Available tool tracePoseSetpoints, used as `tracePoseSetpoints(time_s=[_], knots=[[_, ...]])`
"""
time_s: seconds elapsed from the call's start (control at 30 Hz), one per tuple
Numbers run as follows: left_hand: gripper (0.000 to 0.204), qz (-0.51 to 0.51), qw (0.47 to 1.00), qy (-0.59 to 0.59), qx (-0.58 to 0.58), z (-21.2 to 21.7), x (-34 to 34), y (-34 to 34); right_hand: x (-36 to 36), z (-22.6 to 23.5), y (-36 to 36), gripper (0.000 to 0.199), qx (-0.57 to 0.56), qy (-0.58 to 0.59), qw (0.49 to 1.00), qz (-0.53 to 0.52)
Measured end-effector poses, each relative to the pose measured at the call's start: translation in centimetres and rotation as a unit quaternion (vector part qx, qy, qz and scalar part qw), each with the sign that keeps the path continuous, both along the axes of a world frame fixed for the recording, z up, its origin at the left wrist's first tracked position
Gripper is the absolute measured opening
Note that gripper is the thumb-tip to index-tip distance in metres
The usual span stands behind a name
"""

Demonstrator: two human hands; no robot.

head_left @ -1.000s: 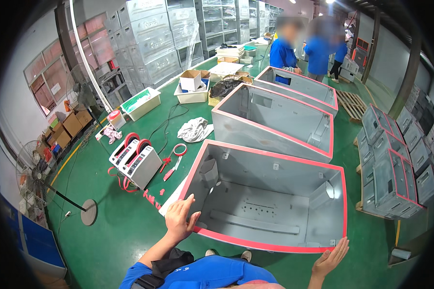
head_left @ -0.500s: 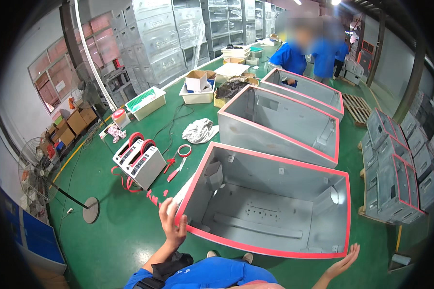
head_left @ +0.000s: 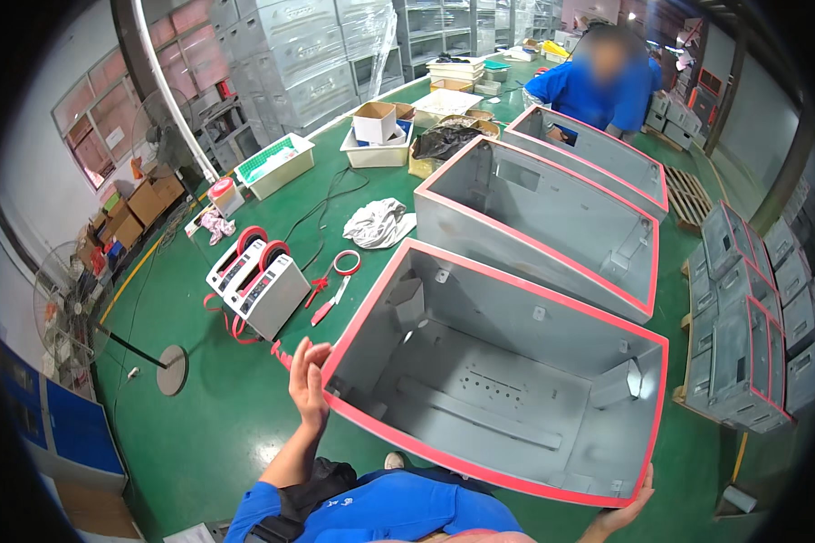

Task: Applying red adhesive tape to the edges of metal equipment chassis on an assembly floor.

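Right in front of me is a large open-topped grey metal box (head_left: 480, 418) with red tape along its rim. My left hand (head_left: 310, 389) is beside its near left corner, fingers raised and the palm side against or very close to the wall. At the near right corner my right hand (head_left: 627, 512) holds the box, its fingers against the outer wall and partly hidden. Left of the box are two tape dispensers (head_left: 267, 294) with red rolls, a roll of red tape (head_left: 347, 262) and a knife with a red handle (head_left: 328, 304).
Behind stand a second taped box (head_left: 525, 258) and a third taped box (head_left: 598, 172), where a person in blue (head_left: 598, 86) works. A white cloth (head_left: 379, 223), bins (head_left: 276, 167), a standing fan (head_left: 172, 369) and stacked grey boxes (head_left: 738, 335) surround the green table.
The near box has turned slightly clockwise, its right end coming toward me. My right hand has closed in on its near right corner. The person at the far box has leaned in.
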State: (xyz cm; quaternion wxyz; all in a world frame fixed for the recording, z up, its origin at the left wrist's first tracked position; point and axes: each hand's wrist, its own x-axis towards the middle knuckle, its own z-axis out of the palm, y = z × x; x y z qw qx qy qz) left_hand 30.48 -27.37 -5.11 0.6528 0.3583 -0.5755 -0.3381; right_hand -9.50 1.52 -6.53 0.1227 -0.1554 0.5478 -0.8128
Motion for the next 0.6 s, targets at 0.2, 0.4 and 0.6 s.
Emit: tracePoseSetpoints(time_s=[0.2,0.4,0.6], knots=[[0.045,-0.026,0.999,0.024,0.014,-0.3,0.5,-8.4,5.7,1.0,-3.1,0.056,-0.015,0.014,1.0,-0.011],[0.042,-0.064,0.997,0.031,0.006,-0.8,0.6,-12.7,7.3,0.3,-5.1,0.052,0.021,0.079,0.996,-0.043],[0.039,-0.082,0.995,0.051,-0.008,-1.1,0.4,-13.3,5.2,0.2,-6.5,0.049,0.004,0.084,0.996,-0.008]])
